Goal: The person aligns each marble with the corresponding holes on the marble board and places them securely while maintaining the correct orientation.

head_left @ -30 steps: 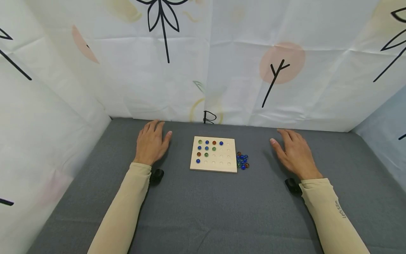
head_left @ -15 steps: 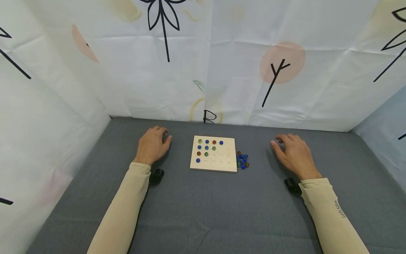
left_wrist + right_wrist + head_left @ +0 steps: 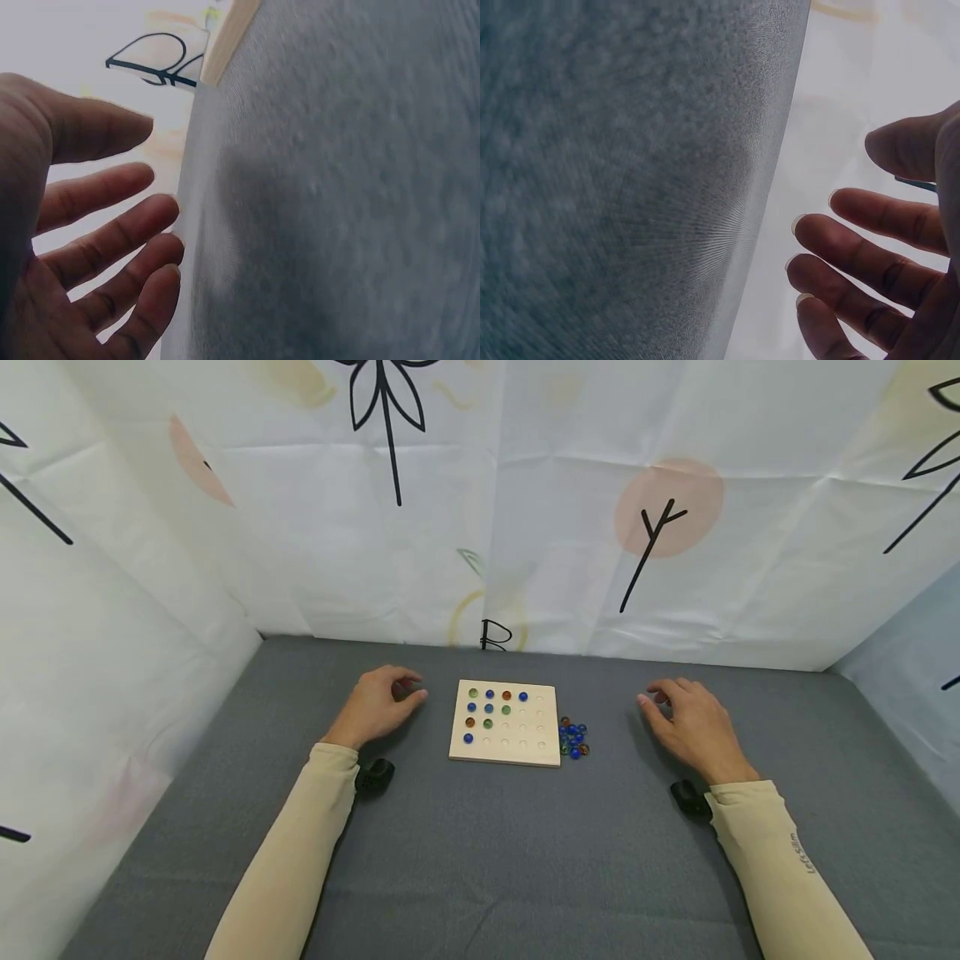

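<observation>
I view the left hand (image 3: 377,703) and right hand (image 3: 697,727), thumbs and bent fingers apart, flanking the board (image 3: 517,756) and loose marbles (image 3: 576,741).

Board (image 3: 513,735) and loose marbles (image 3: 575,741) block me low between left hand (image 3: 378,703) and right hand (image 3: 699,728); I can pass over the surface (image 3: 517,860) between the forearms (image 3: 295,852); beyond both hands, a fabric wall (image 3: 555,552).
</observation>
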The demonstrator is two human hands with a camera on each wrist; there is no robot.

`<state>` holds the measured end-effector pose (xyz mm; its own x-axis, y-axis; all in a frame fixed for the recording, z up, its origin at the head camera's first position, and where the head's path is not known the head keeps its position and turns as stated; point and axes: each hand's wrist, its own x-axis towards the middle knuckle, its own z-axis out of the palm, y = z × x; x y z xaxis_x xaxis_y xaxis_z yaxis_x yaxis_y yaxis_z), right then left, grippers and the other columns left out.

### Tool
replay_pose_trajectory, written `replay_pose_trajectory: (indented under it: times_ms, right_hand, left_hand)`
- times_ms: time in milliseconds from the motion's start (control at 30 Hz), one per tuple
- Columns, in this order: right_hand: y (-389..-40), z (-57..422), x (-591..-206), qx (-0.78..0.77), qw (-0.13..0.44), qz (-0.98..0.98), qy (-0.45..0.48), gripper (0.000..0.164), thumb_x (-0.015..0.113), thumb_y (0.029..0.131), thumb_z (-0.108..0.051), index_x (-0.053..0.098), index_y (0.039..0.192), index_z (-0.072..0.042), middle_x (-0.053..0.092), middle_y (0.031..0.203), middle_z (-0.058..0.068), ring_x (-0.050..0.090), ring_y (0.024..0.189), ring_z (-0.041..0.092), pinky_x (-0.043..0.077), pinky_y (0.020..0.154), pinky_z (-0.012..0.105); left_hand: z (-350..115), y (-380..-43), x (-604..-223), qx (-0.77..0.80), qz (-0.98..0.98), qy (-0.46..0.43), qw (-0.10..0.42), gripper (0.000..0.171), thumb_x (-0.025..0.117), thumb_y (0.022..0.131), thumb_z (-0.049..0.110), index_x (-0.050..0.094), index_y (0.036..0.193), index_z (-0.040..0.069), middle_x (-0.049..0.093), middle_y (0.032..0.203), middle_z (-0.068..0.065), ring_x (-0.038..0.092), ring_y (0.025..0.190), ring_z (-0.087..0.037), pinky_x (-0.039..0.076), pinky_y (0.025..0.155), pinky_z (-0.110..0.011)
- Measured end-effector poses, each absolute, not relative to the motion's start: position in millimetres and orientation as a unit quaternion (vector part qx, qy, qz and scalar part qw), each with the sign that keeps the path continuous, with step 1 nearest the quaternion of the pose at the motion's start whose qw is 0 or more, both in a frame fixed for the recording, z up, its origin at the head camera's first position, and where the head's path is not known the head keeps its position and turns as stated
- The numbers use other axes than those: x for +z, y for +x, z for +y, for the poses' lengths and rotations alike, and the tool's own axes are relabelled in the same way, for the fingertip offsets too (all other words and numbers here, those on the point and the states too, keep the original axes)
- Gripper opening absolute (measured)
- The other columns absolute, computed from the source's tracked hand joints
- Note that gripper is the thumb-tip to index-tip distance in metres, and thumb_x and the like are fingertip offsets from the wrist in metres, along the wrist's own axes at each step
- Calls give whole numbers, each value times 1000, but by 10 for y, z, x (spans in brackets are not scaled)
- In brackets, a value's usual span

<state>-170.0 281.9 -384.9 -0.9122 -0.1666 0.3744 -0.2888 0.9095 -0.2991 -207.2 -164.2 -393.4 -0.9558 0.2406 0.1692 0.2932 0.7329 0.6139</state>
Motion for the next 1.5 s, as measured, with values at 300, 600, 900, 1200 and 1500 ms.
replay_pose_trajectory:
  times_ms: [300, 600, 900, 1200, 1500]
  right_hand:
    - [-1695, 2811, -3847, 205, 150, -959, 123, 32, 62, 102, -25, 69, 118, 2, 68, 102, 20, 62, 94, 39, 47, 79, 58]
    - [-1693, 2774, -3847, 227, 128, -955, 139, 33, 62, 103, -25, 68, 120, 2, 68, 102, 20, 63, 94, 38, 47, 77, 58]
    - [-1673, 2668, -3834, 260, 116, -948, 146, 30, 63, 102, -21, 69, 120, 3, 68, 102, 19, 65, 93, 36, 50, 78, 56]
    - [-1662, 2556, -3827, 313, 42, -937, 148, 29, 72, 97, -20, 71, 120, -2, 71, 101, 12, 67, 89, 28, 53, 79, 46]
    - [-1669, 2496, -3866, 361, -4, -912, 193, 25, 79, 90, -12, 74, 113, -1, 72, 95, 6, 65, 82, 19, 53, 71, 31]
  left_hand:
    - [-1544, -2083, -3936, -379, -908, -177, -13, 41, 73, 95, 28, 69, 130, 7, 67, 115, -11, 62, 101, -27, 50, 88, -46]
    - [-1442, -2039, -3952, -359, -908, -212, -45, 49, 79, 91, 30, 67, 133, 9, 62, 119, -12, 59, 108, -28, 49, 92, -47]
    - [-1395, -2049, -3981, -368, -900, -221, -78, 52, 82, 88, 27, 67, 135, 11, 60, 122, -11, 56, 115, -29, 44, 102, -48]
    - [-1408, -2045, -4038, -371, -898, -224, -75, 53, 84, 86, 29, 68, 135, 13, 57, 126, -11, 49, 120, -33, 41, 102, -54]
    - [-1421, -2068, -4066, -373, -898, -219, -72, 55, 85, 85, 29, 69, 135, 13, 57, 127, -11, 49, 122, -33, 39, 104, -56]
